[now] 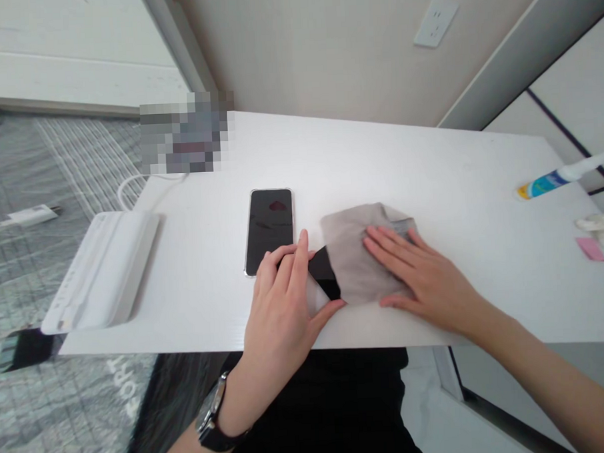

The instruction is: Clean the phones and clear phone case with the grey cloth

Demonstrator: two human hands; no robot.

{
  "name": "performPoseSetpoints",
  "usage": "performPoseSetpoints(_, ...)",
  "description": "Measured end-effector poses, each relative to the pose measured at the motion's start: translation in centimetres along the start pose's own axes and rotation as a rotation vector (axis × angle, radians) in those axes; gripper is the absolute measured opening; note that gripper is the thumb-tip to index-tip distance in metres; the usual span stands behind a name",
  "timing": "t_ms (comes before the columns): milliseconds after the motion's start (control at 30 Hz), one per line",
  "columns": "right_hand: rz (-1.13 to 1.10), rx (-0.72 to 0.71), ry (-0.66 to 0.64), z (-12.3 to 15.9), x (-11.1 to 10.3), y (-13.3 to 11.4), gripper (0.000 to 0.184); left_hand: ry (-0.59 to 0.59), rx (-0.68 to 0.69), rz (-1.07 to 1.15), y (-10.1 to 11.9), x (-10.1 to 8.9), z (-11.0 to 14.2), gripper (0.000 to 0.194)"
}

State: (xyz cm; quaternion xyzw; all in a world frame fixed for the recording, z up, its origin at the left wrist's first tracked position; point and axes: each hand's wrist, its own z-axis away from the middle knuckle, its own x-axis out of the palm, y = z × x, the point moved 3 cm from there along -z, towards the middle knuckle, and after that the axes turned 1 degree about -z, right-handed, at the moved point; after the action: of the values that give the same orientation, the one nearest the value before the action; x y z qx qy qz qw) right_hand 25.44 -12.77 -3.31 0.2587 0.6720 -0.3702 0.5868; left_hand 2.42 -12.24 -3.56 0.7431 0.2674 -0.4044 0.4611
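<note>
A grey cloth [356, 251] lies on the white table, partly covering a black glossy flat thing [326, 272] whose kind I cannot make out. My right hand [414, 268] rests flat on the cloth, fingers stretched out and thumb apart. On the left side of the black thing, my left hand [285, 301] steadies it between thumb and fingers, with the thumb at its near corner. A smartphone [270, 224] lies screen up just beyond my left hand, its dark glass facing me. My left wrist carries a watch.
A white box-like device [103, 268] stands at the table's left, with a white cable behind it. At the right are a spray bottle [548, 184], a pink slip [591, 248] and a crumpled white piece [602, 225]. The wall bounds the table's [378, 143] far edge.
</note>
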Motion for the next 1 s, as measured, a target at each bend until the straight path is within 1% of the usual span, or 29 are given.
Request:
performPoseSetpoints(33, 0.029, 0.059, 0.036, 0.0, -0.2, 0.6, 0.088, 0.004, 0.0, 0.009, 0.0, 0.0, 0.0, 0.112)
performPoseSetpoints(67, 0.04, 0.085, 0.058, 0.0, -0.3, 0.7, 0.092, 0.005, -0.002, 0.015, 0.0, 0.0, 0.0, 0.113)
performPoseSetpoints(100, 0.03, 0.068, 0.057, -0.1, -0.3, 0.3, 0.098, 0.007, -0.003, 0.016, -0.1, 0.0, 0.0, 0.114)
performPoseSetpoints(133, 0.003, 0.026, 0.042, -0.3, -0.2, -0.5, 0.106, 0.004, -0.002, 0.011, -0.1, 0.0, 0.1, 0.115)
performPoseSetpoints(200, -0.092, -0.114, -0.034, -0.7, 0.1, -2.2, 0.113, -0.007, 0.0, -0.008, -0.2, 0.1, 0.1, 0.113)
performPoseSetpoints(233, -0.119, -0.152, -0.059, -1.0, 0.2, -2.7, 0.111, -0.008, 0.0, -0.018, -0.2, 0.1, 0.1, 0.113)
performPoseSetpoints(267, -0.127, -0.154, -0.07, -1.3, 0.2, -2.8, 0.106, -0.006, 0.001, -0.022, -0.3, 0.1, 0.1, 0.112)
performPoseSetpoints(300, -0.111, -0.118, -0.058, -1.7, 0.2, -2.6, 0.1, 0.0, -0.001, -0.02, -0.3, 0.1, 0.1, 0.113)
performPoseSetpoints(367, -0.045, 0.007, 0.008, -2.4, -0.1, -1.9, 0.09, 0.012, -0.004, -0.003, -0.3, 0.1, 0.1, 0.116)
performPoseSetpoints(400, -0.024, 0.052, 0.042, -2.8, -0.2, -1.8, 0.09, 0.015, -0.006, 0.003, -0.2, 0.1, 0.1, 0.117)
performPoseSetpoints(433, -0.025, 0.06, 0.061, -3.0, -0.1, -2.0, 0.094, 0.015, -0.012, 0.004, -0.2, 0.1, 0.1, 0.118)
performPoseSetpoints(500, -0.075, -0.017, 0.059, -3.4, 0.2, -3.3, 0.108, 0.012, -0.027, -0.007, -0.2, 0.1, 0.2, 0.117)
performPoseSetpoints(533, -0.103, -0.07, 0.043, -3.5, 0.4, -3.9, 0.111, 0.011, -0.031, -0.016, -0.2, 0.1, 0.2, 0.116)
performPoseSetpoints(567, -0.12, -0.108, 0.028, -3.6, 0.6, -4.3, 0.109, 0.011, -0.036, -0.025, -0.2, 0.1, 0.3, 0.115)
performPoseSetpoints(600, -0.118, -0.116, 0.021, -3.6, 0.7, -4.2, 0.104, 0.015, -0.035, -0.03, -0.1, 0.0, 0.3, 0.114)
performPoseSetpoints(633, -0.099, -0.091, 0.023, -3.7, 0.7, -3.8, 0.097, 0.017, -0.031, -0.031, -0.1, 0.0, 0.3, 0.114)
performPoseSetpoints(700, -0.03, 0.022, 0.05, -3.8, 0.5, -2.3, 0.085, 0.022, -0.022, -0.023, -0.1, -0.1, 0.2, 0.115)
performPoseSetpoints(767, 0.031, 0.138, 0.087, -3.9, 0.3, -1.3, 0.087, 0.018, -0.022, -0.01, -0.1, 0.0, 0.2, 0.117)
performPoseSetpoints(800, 0.042, 0.15, 0.091, -3.9, 0.3, -1.3, 0.091, 0.014, -0.025, -0.007, -0.1, 0.1, 0.3, 0.119)
performPoseSetpoints(833, 0.033, 0.12, 0.081, -3.8, 0.3, -1.8, 0.097, 0.012, -0.032, -0.011, -0.2, 0.2, 0.3, 0.12)
performPoseSetpoints(900, -0.031, -0.02, 0.027, -3.7, 0.4, -3.3, 0.107, 0.008, -0.045, -0.04, -0.4, 0.4, 0.5, 0.12)
performPoseSetpoints(933, -0.064, -0.087, -0.004, -3.6, 0.4, -3.7, 0.108, 0.01, -0.051, -0.059, -0.4, 0.4, 0.5, 0.119)
performPoseSetpoints(967, -0.085, -0.126, -0.026, -3.6, 0.4, -3.8, 0.106, 0.012, -0.052, -0.071, -0.4, 0.5, 0.5, 0.119)
performPoseSetpoints(1000, -0.087, -0.121, -0.032, -3.6, 0.3, -3.5, 0.1, 0.016, -0.048, -0.073, -0.4, 0.5, 0.5, 0.118)
